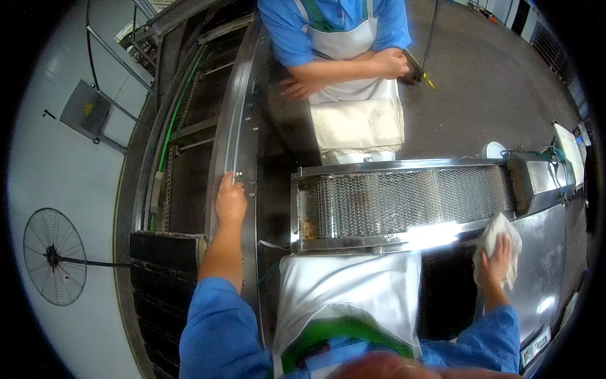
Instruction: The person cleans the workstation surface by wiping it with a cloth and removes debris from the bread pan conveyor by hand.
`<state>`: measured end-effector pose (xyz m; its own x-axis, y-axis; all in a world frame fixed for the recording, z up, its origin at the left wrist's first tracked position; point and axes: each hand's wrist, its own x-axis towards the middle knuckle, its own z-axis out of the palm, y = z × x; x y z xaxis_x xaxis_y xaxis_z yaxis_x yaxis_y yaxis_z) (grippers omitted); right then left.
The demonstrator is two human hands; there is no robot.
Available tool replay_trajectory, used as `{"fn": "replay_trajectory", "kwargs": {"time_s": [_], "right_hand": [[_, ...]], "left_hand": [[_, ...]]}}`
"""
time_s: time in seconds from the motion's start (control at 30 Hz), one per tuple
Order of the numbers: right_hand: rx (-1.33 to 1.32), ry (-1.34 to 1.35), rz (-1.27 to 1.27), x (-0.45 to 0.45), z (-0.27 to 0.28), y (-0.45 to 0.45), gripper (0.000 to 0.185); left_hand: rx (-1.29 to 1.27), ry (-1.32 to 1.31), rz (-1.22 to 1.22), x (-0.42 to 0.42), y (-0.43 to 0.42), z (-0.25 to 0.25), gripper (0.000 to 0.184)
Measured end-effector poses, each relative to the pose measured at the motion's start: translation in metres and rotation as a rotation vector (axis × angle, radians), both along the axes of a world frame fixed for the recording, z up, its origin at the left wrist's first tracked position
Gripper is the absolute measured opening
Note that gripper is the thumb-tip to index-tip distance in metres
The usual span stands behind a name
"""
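Note:
My left hand [231, 201] grips the edge of a long metal rail [238, 114] that runs along the conveyor frame on the left. Under my right hand [497, 260] is a crumpled white cloth [510, 237], held against the corner where a mesh belt conveyor [410, 199] meets a sheet-metal surface [536, 259]. The fingers of that hand press into the cloth, and part of it bunches up past the fingertips. The short mesh conveyor lies crosswise in front of my white apron [347, 281].
Across the mesh conveyor stands a co-worker in a blue shirt and white apron [344, 44], arms folded, with a folded beige cloth [358, 124] at the waist. A metal housing with cables [543, 183] sits at the belt's right end. At left are a chain conveyor [173, 151] and a fan [53, 256].

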<state>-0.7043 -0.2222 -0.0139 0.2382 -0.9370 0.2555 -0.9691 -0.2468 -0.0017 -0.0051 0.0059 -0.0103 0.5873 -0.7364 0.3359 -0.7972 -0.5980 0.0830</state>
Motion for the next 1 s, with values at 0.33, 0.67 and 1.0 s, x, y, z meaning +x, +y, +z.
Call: {"fn": "replay_trajectory", "kwargs": {"time_s": [0.33,0.67,1.0], "right_hand": [[-0.005,0.010,-0.026,0.007,0.002,0.002,0.073],[-0.010,-0.008,0.003,-0.007,-0.008,-0.003,0.077],[-0.010,0.012,-0.017,-0.008,-0.012,-0.004,0.079]], "left_hand": [[0.007,-0.007,-0.012,0.004,0.001,-0.002,0.012],[0.018,-0.033,-0.011,0.004,0.002,-0.002,0.017],[-0.004,0.032,0.006,0.000,0.000,0.002,0.014]]}}
